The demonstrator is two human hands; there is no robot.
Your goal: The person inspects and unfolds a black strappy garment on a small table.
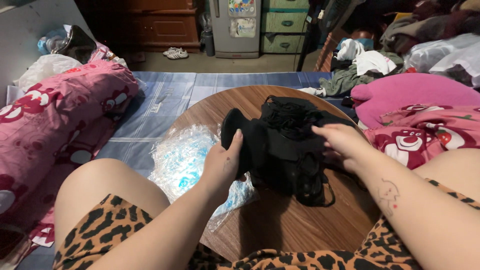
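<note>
While the round brown wooden tabletop (280,225) sits low between the person's knees on a blue checked mat (165,100), a heap of black fabric pieces with thin elastic loops (292,145) lies at its middle, beside a crumpled clear plastic bag (187,160) hanging over the near left edge. Judging by the hands, one piece is being sorted out of the heap. The left hand (222,167) has its grip pinched on a stiff black flap, thumb on top, lifting it upright. The right hand (342,142) rests spread on the heap, fingers loose, clasping nothing. Parting the lifted piece cleanly looks to call for holding the tangled loops down.
</note>
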